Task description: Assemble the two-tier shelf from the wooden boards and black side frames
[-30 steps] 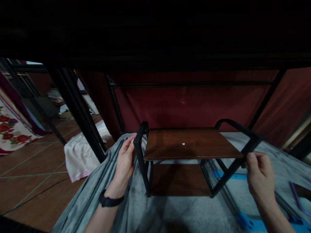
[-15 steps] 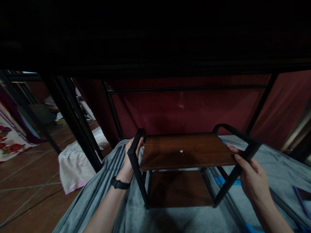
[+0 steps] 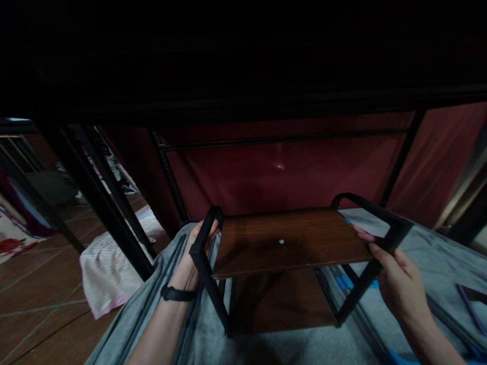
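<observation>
A small two-tier shelf [image 3: 304,233] with brown wood-look boards and black metal side frames stands in front of me over the grey cloth. My left hand [image 3: 198,238], with a black band on its wrist, is closed around the shelf's left side frame; some fingers are hidden behind it. On the other side, my right hand [image 3: 395,274] grips the right frame, its thumb near the upper board's corner. A small white spot [image 3: 281,242] shows on the upper board. The lower board [image 3: 281,304] lies in shadow.
Grey cloth [image 3: 213,350] spreads beneath the shelf. Black metal posts [image 3: 125,218] and a dark overhead surface [image 3: 243,61] frame the space. Behind hangs a dark red sheet [image 3: 281,177]. A striped cloth [image 3: 110,274] lies at left; a dark purple-edged object [image 3: 472,304] lies right.
The shelf looks slightly larger and its left side has come a little lower and to the left in view, with my left hand on it. Both hands keep their hold.
</observation>
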Tool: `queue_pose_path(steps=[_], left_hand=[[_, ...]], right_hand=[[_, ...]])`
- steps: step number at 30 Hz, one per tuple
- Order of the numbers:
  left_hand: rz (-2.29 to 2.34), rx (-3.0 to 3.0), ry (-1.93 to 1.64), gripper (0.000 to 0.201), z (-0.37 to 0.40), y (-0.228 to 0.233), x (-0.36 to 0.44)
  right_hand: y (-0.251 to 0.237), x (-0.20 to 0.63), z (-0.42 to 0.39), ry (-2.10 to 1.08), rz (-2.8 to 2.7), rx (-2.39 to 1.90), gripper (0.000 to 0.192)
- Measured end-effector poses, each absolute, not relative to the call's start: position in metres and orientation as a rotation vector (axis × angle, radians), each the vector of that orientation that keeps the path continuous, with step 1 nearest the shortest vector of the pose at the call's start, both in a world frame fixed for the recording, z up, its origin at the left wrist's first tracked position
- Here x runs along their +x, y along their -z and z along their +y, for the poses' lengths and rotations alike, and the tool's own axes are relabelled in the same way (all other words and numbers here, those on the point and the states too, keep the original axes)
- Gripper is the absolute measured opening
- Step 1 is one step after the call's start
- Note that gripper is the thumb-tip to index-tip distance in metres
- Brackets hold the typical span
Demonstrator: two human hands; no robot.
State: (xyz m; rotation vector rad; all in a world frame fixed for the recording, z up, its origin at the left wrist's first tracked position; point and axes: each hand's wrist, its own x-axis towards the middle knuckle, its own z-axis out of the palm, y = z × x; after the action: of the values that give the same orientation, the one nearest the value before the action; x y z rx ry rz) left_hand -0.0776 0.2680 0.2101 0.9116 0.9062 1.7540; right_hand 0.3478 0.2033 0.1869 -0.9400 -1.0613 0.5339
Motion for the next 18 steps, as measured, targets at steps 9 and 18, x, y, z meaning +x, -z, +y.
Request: queue_pose_path(steps=[9, 18], left_hand=[[1.071, 0.876, -1.814, 0.028, 0.249, -0.229, -0.054], [1.188, 0.981, -1.950, 0.025, 0.241, -0.236, -0.045]], right_hand=[[-0.184, 0.336, 0.203, -0.520, -1.024, -0.925, 0.031], [-0.181, 0.334, 0.207, -0.551, -1.026, -0.943, 0.033]])
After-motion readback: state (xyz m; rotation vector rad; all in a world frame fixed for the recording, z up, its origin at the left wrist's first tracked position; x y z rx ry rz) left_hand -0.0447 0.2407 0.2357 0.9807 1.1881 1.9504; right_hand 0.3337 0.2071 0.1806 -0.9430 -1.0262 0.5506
